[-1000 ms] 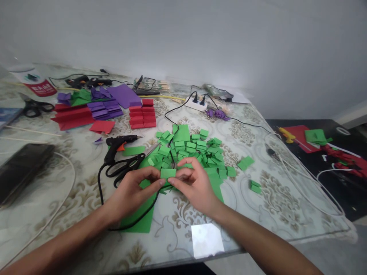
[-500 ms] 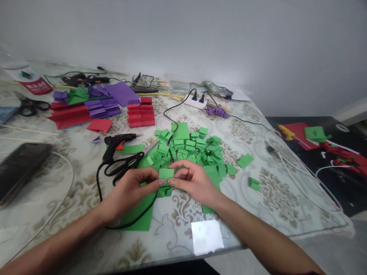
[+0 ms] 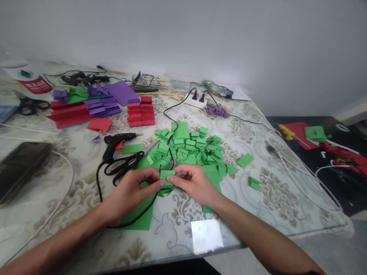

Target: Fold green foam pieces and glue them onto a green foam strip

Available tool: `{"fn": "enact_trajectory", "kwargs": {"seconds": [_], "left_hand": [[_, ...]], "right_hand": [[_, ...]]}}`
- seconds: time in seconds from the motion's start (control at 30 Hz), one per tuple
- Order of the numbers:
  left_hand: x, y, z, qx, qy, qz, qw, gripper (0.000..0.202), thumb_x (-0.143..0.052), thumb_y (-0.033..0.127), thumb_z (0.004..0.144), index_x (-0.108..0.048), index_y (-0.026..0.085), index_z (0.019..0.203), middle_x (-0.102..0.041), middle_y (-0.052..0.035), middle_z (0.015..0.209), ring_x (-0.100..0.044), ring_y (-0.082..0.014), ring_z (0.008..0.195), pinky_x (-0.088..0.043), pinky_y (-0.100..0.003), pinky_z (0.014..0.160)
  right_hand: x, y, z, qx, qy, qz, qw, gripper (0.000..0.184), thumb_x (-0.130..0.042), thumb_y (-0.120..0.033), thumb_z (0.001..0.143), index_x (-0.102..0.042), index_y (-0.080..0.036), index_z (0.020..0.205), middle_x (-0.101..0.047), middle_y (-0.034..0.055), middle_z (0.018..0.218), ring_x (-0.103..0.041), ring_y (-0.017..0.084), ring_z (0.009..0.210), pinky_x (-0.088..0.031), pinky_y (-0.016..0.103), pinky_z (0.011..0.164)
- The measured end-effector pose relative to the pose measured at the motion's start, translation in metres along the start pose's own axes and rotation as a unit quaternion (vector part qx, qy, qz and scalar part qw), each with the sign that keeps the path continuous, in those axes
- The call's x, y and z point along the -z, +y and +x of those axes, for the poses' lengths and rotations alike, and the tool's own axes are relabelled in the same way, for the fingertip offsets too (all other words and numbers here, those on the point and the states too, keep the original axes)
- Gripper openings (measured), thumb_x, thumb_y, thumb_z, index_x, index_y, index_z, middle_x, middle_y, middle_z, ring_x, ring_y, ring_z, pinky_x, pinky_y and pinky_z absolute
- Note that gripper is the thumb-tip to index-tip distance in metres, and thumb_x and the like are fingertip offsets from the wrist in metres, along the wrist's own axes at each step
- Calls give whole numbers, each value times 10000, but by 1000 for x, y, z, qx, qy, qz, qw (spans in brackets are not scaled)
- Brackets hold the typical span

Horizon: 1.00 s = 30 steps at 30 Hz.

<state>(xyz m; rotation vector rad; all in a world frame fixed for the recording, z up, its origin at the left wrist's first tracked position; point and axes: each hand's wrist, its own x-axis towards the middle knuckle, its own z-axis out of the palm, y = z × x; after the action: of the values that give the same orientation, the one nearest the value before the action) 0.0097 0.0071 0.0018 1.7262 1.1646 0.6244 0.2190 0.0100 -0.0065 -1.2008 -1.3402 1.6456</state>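
Observation:
Between my two hands is a small green paper piece (image 3: 167, 174) with a crease across it. My left hand (image 3: 134, 191) pinches its left side between thumb and fingers. My right hand (image 3: 196, 183) grips the right side, its thumb pressed on the paper's face. Just beyond my hands lies a heap of folded green paper pieces (image 3: 197, 147). Larger green sheets (image 3: 137, 219) lie under my left hand and near my right wrist. Black-handled scissors (image 3: 126, 164) and a black glue gun (image 3: 114, 145) with an orange trigger rest to the left of the heap.
A phone (image 3: 21, 170) and a white cable are at the left. Folded red papers (image 3: 141, 114), purple papers (image 3: 103, 107), a second pair of scissors (image 3: 30, 105) and a cup (image 3: 31, 80) stand farther back. A white power strip (image 3: 195, 101) has black cords plugged in.
The green piece was a flat square facing me; now it shows a fold across it. My right thumb has moved up onto its face, and both hands have shifted very slightly.

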Motion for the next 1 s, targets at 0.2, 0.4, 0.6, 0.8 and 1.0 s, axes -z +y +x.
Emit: {"fn": "enact_trajectory", "kwargs": {"seconds": [0.2,0.4,0.6,0.8,1.0], "left_hand": [[-1,2,-2,-28,20,20,999,318,-574,409,939,-617,177,726,-558,27,674,-514,-131,656,-424,-219,603],[1,1,-4,-26,15,3,1000,337,-578,427,953,-643,172,743,-569,19,685,-517,-135,669,-432,-226,616],[-1,-1,-4,-55,18,26,998,286,-613,367,932,-645,178,719,-608,25,665,-547,-126,643,-427,-216,599],[-3,-2,-4,-86,36,31,995,197,-671,336,916,-706,195,783,-697,17,725,-625,-133,667,-470,-227,644],[-6,0,-5,-67,64,22,995,222,-676,373,909,-724,195,784,-726,-4,737,-638,-153,666,-495,-250,655]], "right_hand": [[1,3,-1,10,-6,-10,1000,392,-843,-504,749,-637,-171,735,-603,-18,618,-498,105,546,-332,234,500],[-1,3,-3,16,-12,-6,1000,382,-837,-503,756,-644,-173,764,-598,-18,640,-499,109,568,-350,235,512],[-2,0,-6,33,-20,-17,999,347,-797,-500,802,-673,-176,815,-491,-49,603,-397,94,540,-278,241,496],[0,-6,-5,11,-22,10,1000,358,-798,-522,792,-703,-178,766,-558,-19,653,-456,115,605,-326,246,539],[0,-5,-5,-26,-13,46,999,356,-801,-523,781,-721,-177,775,-604,-11,683,-557,132,660,-400,255,609]]}}
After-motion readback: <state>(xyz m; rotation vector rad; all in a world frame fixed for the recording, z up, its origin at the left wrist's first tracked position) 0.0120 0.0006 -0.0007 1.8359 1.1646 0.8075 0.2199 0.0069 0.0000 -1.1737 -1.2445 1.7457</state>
